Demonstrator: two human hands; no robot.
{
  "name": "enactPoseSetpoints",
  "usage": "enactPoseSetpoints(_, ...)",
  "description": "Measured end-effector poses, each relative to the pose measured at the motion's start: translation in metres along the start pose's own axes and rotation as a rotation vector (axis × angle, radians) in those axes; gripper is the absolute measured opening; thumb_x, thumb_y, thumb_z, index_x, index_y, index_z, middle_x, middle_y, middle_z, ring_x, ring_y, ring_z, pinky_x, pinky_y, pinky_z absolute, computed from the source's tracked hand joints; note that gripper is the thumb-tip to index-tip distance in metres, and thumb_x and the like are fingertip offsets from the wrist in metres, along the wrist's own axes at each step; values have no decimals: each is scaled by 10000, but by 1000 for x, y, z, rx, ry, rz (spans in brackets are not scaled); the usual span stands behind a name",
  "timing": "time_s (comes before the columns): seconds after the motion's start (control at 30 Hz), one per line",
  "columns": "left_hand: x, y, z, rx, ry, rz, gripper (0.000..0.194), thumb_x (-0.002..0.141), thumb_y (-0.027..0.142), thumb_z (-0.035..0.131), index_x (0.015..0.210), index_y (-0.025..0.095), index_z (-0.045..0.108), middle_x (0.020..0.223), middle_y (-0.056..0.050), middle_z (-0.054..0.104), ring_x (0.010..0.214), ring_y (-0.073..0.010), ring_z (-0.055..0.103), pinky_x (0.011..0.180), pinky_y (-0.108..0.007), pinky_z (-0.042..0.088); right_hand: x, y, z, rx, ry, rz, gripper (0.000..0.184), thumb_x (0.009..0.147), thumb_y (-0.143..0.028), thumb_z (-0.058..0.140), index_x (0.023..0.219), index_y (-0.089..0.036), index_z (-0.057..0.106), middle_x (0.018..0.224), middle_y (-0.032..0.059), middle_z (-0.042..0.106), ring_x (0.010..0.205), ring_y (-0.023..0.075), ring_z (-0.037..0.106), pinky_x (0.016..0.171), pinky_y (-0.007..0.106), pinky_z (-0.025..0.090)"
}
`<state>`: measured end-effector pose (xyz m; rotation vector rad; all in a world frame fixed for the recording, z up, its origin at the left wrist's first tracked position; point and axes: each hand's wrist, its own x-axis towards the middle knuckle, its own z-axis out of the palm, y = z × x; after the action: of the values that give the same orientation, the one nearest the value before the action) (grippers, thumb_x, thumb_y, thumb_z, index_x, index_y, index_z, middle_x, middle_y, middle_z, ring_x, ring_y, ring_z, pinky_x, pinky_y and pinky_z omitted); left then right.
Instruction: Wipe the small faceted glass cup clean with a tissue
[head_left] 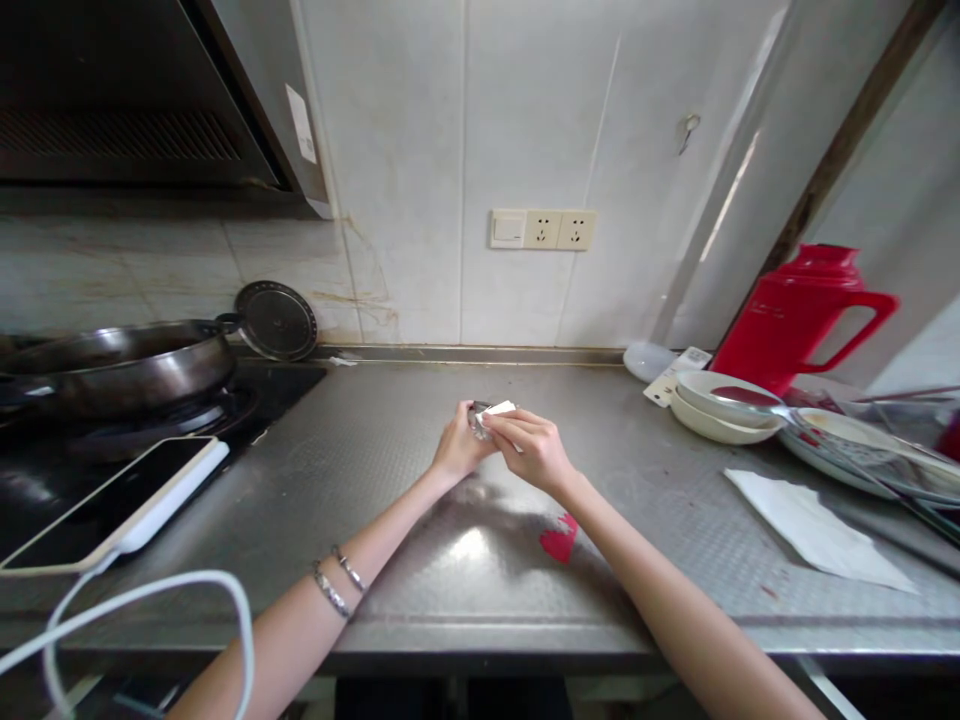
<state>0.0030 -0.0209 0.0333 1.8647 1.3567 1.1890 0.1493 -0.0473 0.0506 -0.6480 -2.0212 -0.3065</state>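
Both of my hands meet over the middle of the steel counter (390,520). Curled around a small, shiny, clear-grey object (478,425) is my left hand (455,445); its kind is too small and covered to make out. My right hand (531,448) pinches a folded piece of white tissue (499,408) and presses it against that object. Fingers hide most of both things. On the counter below my right wrist lies a red scrap (559,540) with a jagged edge.
To the left, a pan (142,370) sits on the stove, with a phone (112,505) and its white cable (187,577) nearer me. At right are a torn white tissue (817,525), stacked bowls (712,418), plates with utensils and a red thermos (787,320).
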Motion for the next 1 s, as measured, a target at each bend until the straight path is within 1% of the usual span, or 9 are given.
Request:
enactPoseSetpoints(0.13,2,-5,-1,-60,-4,-4,584,613,306,727,1115,187,454,842,-23,678,675,-171,639,591,-268,498,3,-7,-3,86,-38,-3,231,877,-173,488,981,-222,689,844,57,735,823,189,671,712,302,549)
enactPoseSetpoints(0.27,1,-2,-1,-102,-16,-51,639,599,331,752,1137,181,442,865,-25,672,643,-153,626,547,-249,491,6,-8,-8,222,-50,142,210,884,-258,502,828,-212,700,739,49,712,681,165,653,659,280,532)
enactPoseSetpoints(0.33,0,1,0,-110,-18,-74,694,583,408,773,1147,170,446,882,-42,669,652,-160,628,540,-253,490,7,-5,-11,252,25,281,232,881,-307,517,779,-195,692,719,48,705,642,160,646,626,266,521)
enactPoseSetpoints(0.4,-1,3,3,-102,-6,-85,731,562,454,789,1148,163,462,895,-58,667,675,-167,632,559,-261,497,8,0,-13,231,165,424,242,875,-340,528,783,-184,688,741,53,713,650,167,653,619,265,518)
enactPoseSetpoints(0.47,-1,4,5,-87,22,-88,740,539,451,810,1139,165,483,894,-58,666,698,-169,633,593,-268,505,8,5,-13,181,292,502,245,876,-355,526,814,-182,689,781,59,720,678,177,659,640,275,521)
enactPoseSetpoints(0.53,-1,4,6,-82,41,-83,735,527,435,825,1131,170,502,889,-52,665,723,-172,633,628,-274,513,8,9,-11,135,324,492,242,881,-352,518,837,-187,689,809,63,720,704,182,658,668,287,522)
enactPoseSetpoints(0.67,-1,4,6,-100,36,-73,718,534,417,826,1129,168,511,902,-56,665,752,-177,634,628,-271,519,7,7,-7,137,207,366,215,890,-328,512,831,-211,682,784,49,707,705,173,646,667,280,515)
enactPoseSetpoints(0.93,1,3,2,-162,-19,-139,738,562,357,804,1179,168,446,951,-69,652,617,-132,602,418,-193,439,3,-3,-3,193,37,259,230,897,-317,488,798,-212,668,697,38,672,633,152,612,619,260,485)
enactPoseSetpoints(1.0,2,1,1,-169,-9,-136,739,555,368,810,1170,169,452,955,-69,650,605,-121,595,415,-184,430,3,-1,-3,200,56,286,229,890,-329,502,786,-207,665,701,38,678,629,151,617,611,254,485)
